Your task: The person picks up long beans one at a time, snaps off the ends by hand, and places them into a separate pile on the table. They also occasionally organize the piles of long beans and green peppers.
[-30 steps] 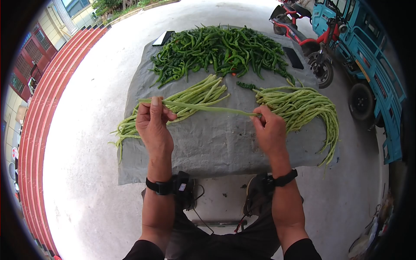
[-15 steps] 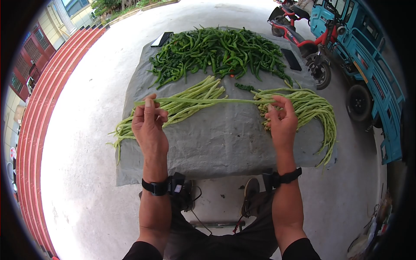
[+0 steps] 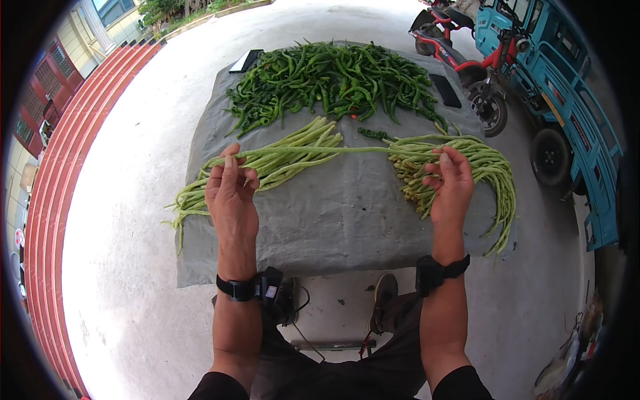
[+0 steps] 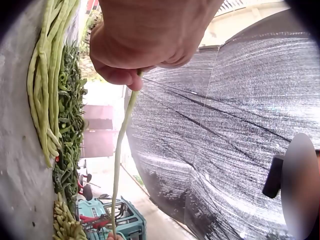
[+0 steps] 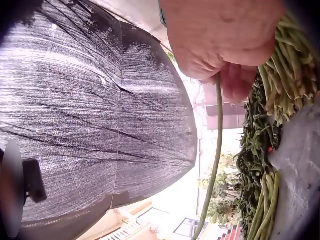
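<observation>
One long green bean (image 3: 353, 149) is stretched nearly level between the two hands above the grey cloth (image 3: 313, 227). The left hand (image 3: 232, 193) pinches its left end over the left bundle of beans (image 3: 300, 155). The right hand (image 3: 453, 187) pinches the other end by the right bundle (image 3: 490, 170). In the left wrist view the bean (image 4: 118, 165) hangs from the fingertips of the left hand (image 4: 145, 35); in the right wrist view it (image 5: 214, 165) runs down from the right hand (image 5: 225, 45).
Green peppers (image 3: 333, 80) lie heaped at the cloth's far side, with a phone (image 3: 246, 61) at their left and a dark flat object (image 3: 445, 91) at their right. A red scooter (image 3: 467, 60) and a blue three-wheeled cart (image 3: 567, 100) stand right; red steps (image 3: 67, 180) run along the left.
The right hand has moved right and slightly up, and its fingers have shifted along the bean. The left hand has risen slightly. More of the bean is stretched between them.
</observation>
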Demonstrator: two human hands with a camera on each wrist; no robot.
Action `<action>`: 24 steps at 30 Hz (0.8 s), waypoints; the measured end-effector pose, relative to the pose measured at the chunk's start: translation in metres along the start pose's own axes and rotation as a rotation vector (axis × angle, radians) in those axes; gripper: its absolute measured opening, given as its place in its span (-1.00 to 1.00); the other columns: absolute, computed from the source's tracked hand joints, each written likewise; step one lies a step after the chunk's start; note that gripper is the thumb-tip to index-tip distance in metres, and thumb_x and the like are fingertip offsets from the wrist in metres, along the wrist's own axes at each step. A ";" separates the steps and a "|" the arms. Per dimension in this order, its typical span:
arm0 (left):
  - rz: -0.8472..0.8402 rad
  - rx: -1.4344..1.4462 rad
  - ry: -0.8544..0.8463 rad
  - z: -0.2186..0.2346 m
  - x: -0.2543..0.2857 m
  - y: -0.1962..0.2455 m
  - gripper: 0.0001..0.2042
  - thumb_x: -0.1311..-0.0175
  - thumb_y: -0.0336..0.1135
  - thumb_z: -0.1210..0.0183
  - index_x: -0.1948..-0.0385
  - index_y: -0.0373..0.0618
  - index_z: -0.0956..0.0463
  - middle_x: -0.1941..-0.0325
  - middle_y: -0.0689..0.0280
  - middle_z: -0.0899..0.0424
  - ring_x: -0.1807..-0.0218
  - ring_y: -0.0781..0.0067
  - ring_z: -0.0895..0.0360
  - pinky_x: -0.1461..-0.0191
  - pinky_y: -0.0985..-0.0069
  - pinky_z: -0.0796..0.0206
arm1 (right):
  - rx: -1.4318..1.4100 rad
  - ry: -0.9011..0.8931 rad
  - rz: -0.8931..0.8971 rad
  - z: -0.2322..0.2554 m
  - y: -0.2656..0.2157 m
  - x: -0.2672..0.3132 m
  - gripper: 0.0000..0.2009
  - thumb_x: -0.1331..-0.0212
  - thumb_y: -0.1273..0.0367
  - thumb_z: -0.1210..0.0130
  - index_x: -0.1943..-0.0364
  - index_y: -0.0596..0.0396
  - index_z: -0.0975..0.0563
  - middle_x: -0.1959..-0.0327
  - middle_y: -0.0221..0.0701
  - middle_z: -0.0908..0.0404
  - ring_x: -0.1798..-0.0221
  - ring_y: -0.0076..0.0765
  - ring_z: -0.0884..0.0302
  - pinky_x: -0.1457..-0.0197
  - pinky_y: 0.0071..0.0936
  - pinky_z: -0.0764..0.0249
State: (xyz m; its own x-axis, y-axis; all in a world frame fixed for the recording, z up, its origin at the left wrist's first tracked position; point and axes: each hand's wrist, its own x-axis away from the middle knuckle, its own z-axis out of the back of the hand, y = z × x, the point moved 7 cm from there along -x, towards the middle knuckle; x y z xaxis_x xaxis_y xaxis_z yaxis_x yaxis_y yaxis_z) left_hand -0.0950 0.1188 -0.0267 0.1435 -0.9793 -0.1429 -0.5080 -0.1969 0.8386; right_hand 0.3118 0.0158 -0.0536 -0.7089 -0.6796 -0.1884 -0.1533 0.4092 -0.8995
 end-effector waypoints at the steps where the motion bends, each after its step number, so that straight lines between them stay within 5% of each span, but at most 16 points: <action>1: 0.003 0.016 -0.005 0.000 0.000 0.000 -0.68 -0.60 -0.25 -0.16 -0.22 -0.22 -0.56 0.07 0.34 -0.62 0.23 0.64 -0.57 0.20 0.59 -0.42 | -0.015 0.008 -0.004 0.001 0.000 0.000 -0.80 -0.46 0.39 -0.21 -0.06 0.10 -0.57 0.03 -0.33 -0.72 0.24 -0.50 -0.71 0.39 -0.53 -0.66; 12: 0.075 0.212 -0.087 0.003 -0.004 -0.008 -0.70 -0.63 -0.33 -0.07 -0.26 -0.20 -0.53 0.06 0.36 -0.65 0.17 0.61 -0.61 0.15 0.55 -0.47 | -0.172 0.008 -0.060 0.016 0.005 -0.007 -0.81 -0.45 0.44 -0.20 -0.06 0.06 -0.52 0.03 -0.27 -0.73 0.22 -0.46 -0.73 0.32 -0.52 -0.69; 24: 0.117 0.468 -0.185 0.004 -0.009 -0.010 -0.55 -0.59 -0.39 -0.08 -0.44 -0.21 -0.28 -0.06 0.30 -0.62 0.11 0.52 -0.57 0.14 0.53 -0.42 | -0.265 -0.066 -0.083 0.015 0.005 -0.010 -0.77 -0.46 0.52 -0.12 -0.11 0.03 -0.46 -0.02 -0.20 -0.72 0.21 -0.42 -0.74 0.31 -0.49 -0.70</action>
State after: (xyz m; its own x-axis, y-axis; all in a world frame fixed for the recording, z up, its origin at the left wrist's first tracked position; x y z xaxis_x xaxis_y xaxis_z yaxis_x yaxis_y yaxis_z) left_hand -0.0948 0.1297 -0.0357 -0.0681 -0.9797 -0.1888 -0.8434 -0.0446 0.5354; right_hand 0.3283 0.0158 -0.0626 -0.6412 -0.7523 -0.1512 -0.3898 0.4890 -0.7803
